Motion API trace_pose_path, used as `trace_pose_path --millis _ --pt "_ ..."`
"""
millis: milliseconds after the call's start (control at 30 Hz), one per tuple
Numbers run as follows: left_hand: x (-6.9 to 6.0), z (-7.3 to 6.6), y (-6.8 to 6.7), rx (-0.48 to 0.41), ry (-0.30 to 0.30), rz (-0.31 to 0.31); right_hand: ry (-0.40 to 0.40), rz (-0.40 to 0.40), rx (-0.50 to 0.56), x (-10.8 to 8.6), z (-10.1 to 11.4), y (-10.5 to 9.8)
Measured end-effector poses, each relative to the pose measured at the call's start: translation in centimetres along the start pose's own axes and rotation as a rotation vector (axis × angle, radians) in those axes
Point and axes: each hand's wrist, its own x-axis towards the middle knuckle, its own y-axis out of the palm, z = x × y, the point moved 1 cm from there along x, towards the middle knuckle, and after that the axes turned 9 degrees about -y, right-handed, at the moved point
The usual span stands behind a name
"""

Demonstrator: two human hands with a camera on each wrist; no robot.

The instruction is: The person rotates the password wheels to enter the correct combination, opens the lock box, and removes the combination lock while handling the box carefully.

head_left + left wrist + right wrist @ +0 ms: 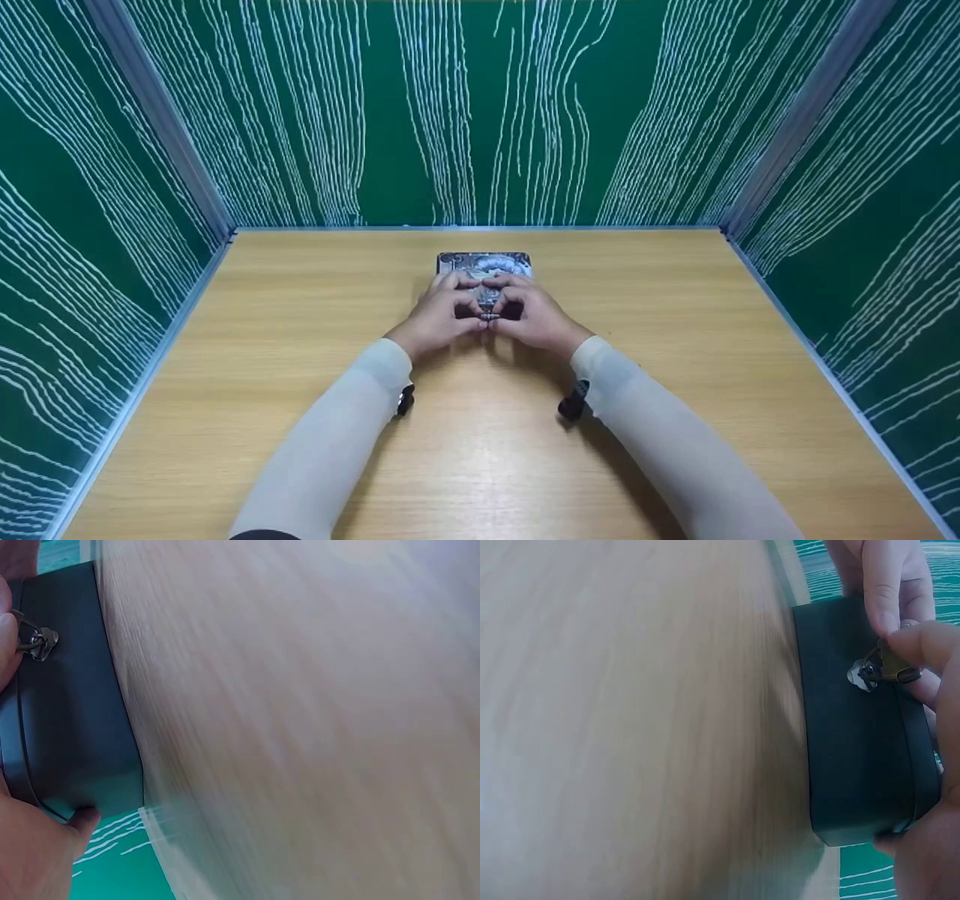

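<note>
A small dark box [855, 735] with a patterned, picture-like lid [495, 264] stands on the table near its back edge. On its front is a metal latch [898, 672], brass-coloured above, with a round silvery plate [46, 643] below. My left hand [439, 319] is at the box's left side, its thumb and a finger pinching at the latch. From the right, my right hand [538, 319] pinches the same latch between thumb and finger. Other fingers of both hands rest on the lid and sides. The fingertips partly hide the latch, so its exact position is unclear.
The wooden table [480, 450] reaches back to green walls [382, 112] with white wavy lines. Metal posts [161, 112] stand at the corners. Dark wrist devices [572, 405] sit under the pale sleeves [330, 442].
</note>
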Motion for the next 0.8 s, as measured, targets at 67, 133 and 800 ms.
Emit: trace_pose_path --millis 67,133,800 --pt "-0.03 0.02 -0.02 -0.004 0.001 -0.003 -0.004 0.005 0.008 -0.05 -0.01 -0.05" --pt "-0.04 0.01 -0.04 -0.006 0.005 -0.003 -0.008 0.007 0.017 -0.08 0.01 -0.09" --pt "-0.21 -0.23 -0.21 0.005 -0.010 0.003 -0.035 0.005 0.005 0.01 0.20 -0.11"
